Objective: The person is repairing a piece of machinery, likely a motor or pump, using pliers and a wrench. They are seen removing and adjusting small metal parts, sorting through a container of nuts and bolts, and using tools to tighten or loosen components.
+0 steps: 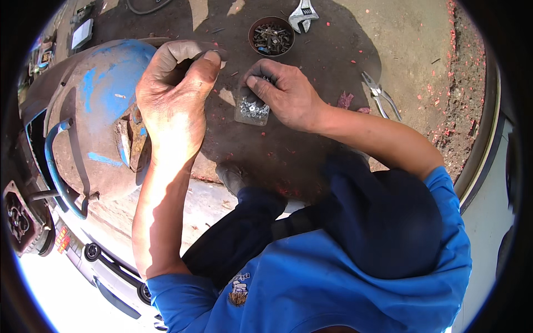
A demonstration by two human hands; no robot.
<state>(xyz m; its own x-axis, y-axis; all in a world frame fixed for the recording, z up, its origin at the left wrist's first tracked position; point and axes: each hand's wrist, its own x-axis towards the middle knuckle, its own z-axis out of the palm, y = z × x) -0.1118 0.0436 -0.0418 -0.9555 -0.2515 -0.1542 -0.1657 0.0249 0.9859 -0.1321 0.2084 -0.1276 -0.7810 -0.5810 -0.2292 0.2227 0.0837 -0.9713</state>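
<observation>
My left hand (171,100) is raised beside a rusty blue-painted metal tank, its fingers curled and thumb pinched toward the index finger; what it holds is too small or hidden to make out. My right hand (283,94) is closed over a small clear plastic box (244,116) of silver washers or nuts (256,109), its fingertips at the box's upper part, hiding what they grip. Just beyond the box stands a round tub (271,36) of assorted small metal parts. The worn tank (94,150) has a curved blue handle (55,161).
An adjustable wrench (302,15) lies beside the tub, pliers (380,94) to the right, with crumpled pink scraps (345,100) nearby. A white pad (82,33) lies upper left. A metal engine part (22,216) and a white car (111,277) are at lower left.
</observation>
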